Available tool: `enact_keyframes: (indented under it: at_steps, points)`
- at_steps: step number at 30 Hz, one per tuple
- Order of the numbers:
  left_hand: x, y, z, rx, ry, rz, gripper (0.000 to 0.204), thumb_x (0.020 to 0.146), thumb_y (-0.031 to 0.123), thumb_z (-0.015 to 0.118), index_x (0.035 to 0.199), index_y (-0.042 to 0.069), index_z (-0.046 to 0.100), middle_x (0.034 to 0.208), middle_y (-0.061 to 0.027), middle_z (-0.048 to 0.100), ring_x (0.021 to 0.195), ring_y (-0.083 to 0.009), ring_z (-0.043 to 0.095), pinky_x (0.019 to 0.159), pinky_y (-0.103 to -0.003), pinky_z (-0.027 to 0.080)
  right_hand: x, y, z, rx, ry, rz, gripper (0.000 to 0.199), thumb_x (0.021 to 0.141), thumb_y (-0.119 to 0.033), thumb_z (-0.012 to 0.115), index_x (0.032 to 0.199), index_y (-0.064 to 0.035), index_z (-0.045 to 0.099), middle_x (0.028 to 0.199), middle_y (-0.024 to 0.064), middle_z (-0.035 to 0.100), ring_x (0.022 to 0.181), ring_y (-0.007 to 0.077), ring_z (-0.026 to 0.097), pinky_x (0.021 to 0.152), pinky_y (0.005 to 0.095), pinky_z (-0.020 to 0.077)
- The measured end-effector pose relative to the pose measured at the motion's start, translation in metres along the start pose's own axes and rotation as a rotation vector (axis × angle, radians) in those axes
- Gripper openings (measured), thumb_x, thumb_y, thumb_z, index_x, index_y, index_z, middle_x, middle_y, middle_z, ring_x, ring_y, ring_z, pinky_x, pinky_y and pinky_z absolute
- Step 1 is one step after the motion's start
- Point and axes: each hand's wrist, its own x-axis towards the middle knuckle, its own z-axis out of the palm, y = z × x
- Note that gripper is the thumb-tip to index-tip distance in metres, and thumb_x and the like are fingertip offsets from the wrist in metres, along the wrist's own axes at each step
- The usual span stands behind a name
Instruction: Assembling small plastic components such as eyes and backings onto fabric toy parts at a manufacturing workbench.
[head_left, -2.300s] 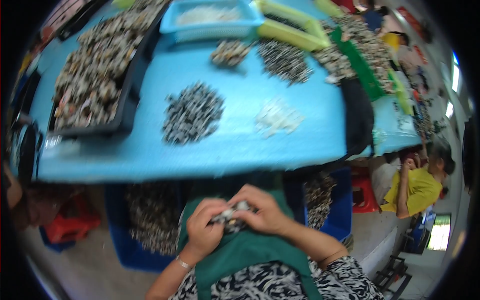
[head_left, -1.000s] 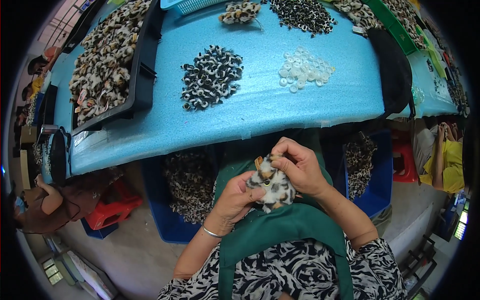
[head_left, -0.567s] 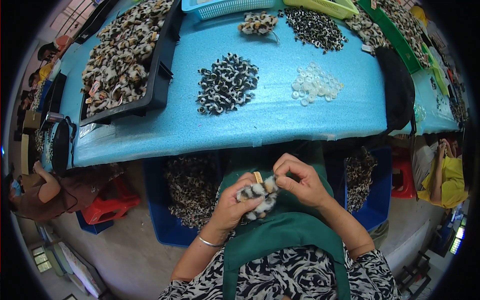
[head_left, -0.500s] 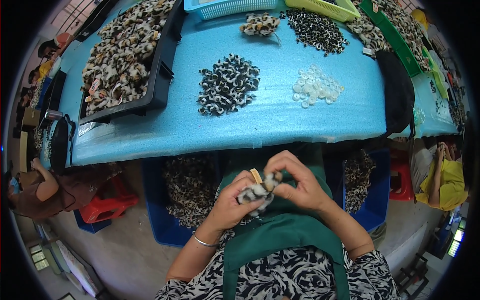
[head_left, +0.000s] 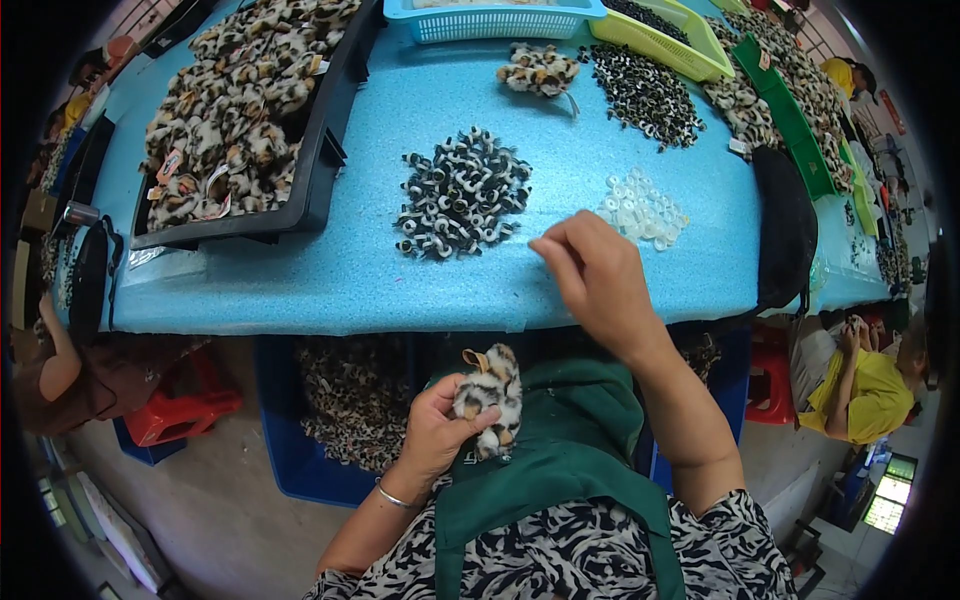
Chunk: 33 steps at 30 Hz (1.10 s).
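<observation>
My left hand (head_left: 438,432) is closed around a small furry plush piece (head_left: 487,395) in white, black and tan, held above my green-aproned lap. A tan tag loop sticks up from its top. My right hand (head_left: 600,282) is over the near part of the blue table, fingers curled and thumb near the index finger; whether anything is between the fingertips is hidden. Just left of it lies a pile of black-and-white small parts with dark fringes (head_left: 465,195). A pile of clear, whitish round discs (head_left: 643,208) lies just beyond its knuckles.
A black tray (head_left: 322,175) full of furry pieces stands at the left. Farther back are one furry piece (head_left: 540,70), dark small parts (head_left: 648,95), a blue basket (head_left: 500,24) and a yellow basket (head_left: 700,60). Blue bins (head_left: 285,455) stand below the table; people sit at both sides.
My right hand has let go of the plush piece and moved up and forward over the table. My left hand keeps the piece, now lower and more upright. The view has shifted slightly.
</observation>
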Motion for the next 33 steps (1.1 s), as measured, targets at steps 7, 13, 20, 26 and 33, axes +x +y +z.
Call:
enact_keyframes:
  at_steps: [7,13,20,26,33]
  points:
    - [0.009,-0.002,-0.004,-0.072,0.031,-0.004,0.03,0.089,0.005,0.07,0.116,-0.003,0.062,0.104,-0.0068,0.069,0.09,-0.0121,0.065,0.082,-0.028,0.054,0.033,0.002,0.02,-0.246,-0.159,0.167,0.026,0.086,-0.024,0.073,0.077,-0.0003,0.064,0.066,0.0137,0.063,0.056,0.0297,0.061,0.054,0.0392,0.0468]
    - [0.012,-0.002,-0.004,-0.141,0.046,0.006,0.03,0.093,0.011,0.067,0.119,-0.003,0.061,0.108,-0.0068,0.068,0.094,-0.0117,0.064,0.085,-0.028,0.053,0.032,-0.001,0.007,-0.125,-0.282,0.132,0.014,0.083,-0.011,0.072,0.081,0.0016,0.065,0.074,0.0154,0.065,0.066,0.0292,0.065,0.061,0.0384,0.05]
    - [0.018,0.002,0.001,-0.103,0.008,0.036,0.029,0.094,0.012,0.065,0.118,-0.003,0.061,0.107,-0.0065,0.068,0.093,-0.0115,0.064,0.084,-0.027,0.053,0.02,-0.004,0.001,-0.141,-0.23,-0.002,0.014,0.083,0.001,0.061,0.097,-0.0007,0.063,0.09,0.0169,0.06,0.078,0.0337,0.062,0.067,0.042,0.0495]
    - [0.026,0.004,0.004,-0.168,0.065,0.032,0.026,0.093,0.01,0.066,0.116,-0.002,0.062,0.105,-0.0063,0.068,0.091,-0.0111,0.064,0.082,-0.026,0.053,0.003,-0.021,0.005,0.022,-0.169,-0.172,0.023,0.08,0.008,0.064,0.1,-0.0027,0.064,0.089,0.0126,0.057,0.073,0.0276,0.06,0.063,0.0359,0.0495]
    - [0.029,0.008,-0.007,-0.141,0.099,0.08,0.024,0.093,0.01,0.066,0.113,-0.001,0.062,0.101,-0.0042,0.067,0.088,-0.0097,0.063,0.079,-0.026,0.053,0.002,-0.037,0.031,0.06,-0.283,-0.254,0.027,0.081,-0.003,0.068,0.107,-0.0033,0.061,0.091,0.013,0.055,0.078,0.0313,0.059,0.066,0.0395,0.0485]
